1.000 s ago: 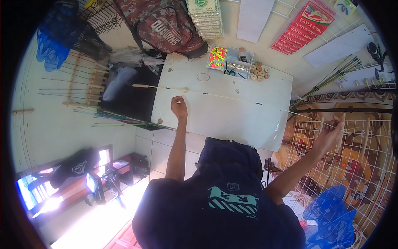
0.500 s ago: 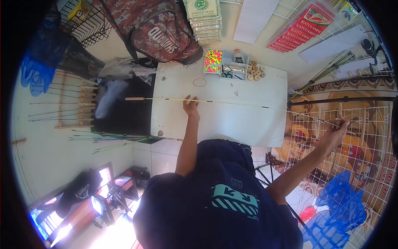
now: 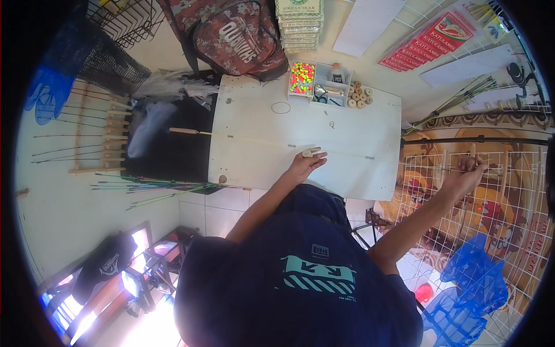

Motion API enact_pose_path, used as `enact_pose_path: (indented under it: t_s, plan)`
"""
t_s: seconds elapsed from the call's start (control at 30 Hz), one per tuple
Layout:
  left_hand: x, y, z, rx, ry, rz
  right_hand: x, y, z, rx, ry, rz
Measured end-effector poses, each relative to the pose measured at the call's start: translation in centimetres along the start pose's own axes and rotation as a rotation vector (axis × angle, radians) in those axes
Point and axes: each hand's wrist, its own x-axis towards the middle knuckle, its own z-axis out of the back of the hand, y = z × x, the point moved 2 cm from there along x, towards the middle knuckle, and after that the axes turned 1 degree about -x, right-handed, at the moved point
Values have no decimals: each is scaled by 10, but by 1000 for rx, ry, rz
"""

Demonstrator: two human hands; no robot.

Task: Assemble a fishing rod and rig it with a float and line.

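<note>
A thin pale-yellow fishing rod (image 3: 252,139) with a cork-coloured handle (image 3: 183,130) stretches across the white table (image 3: 248,168). Its middle is smeared and faint. My right hand (image 3: 469,170), out past the table's right edge, has its fingers closed around the rod's thin end. Near the front middle of the table is my left hand (image 3: 306,166), fingers partly stretched, holding a small round tan piece (image 3: 307,153) by its thumb side. That piece resembles the round tan discs (image 3: 361,97) grouped at the table's back right.
A white divided tray (image 3: 318,99) with colourful small pieces and a bottle stands at the back. A thin loop (image 3: 281,107) lies on the table. Bundled rods (image 3: 156,186) jut out at the left; a white wire grid (image 3: 428,191) and blue nets (image 3: 471,283) stand right. A camouflage backpack (image 3: 234,43) rests behind.
My left hand has come off the rod's handle side, moving right and toward me, and now shows a round tan piece. The rod's handle shifted slightly left and up; my right hand stays at the far end.
</note>
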Motion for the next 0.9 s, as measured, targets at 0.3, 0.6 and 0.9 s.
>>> enact_pose_path:
  t_s: [0.3,0.6,0.9]
  plan:
    - [-1,-9,4,-116,-235,32,10,-12,-16,458,-66,-17]
    - [16,5,-74,-312,-262,-103,6,-17,-57,541,-11,-13]
    - [18,37,-150,-273,-2,58,4,-24,-68,609,12,-40]
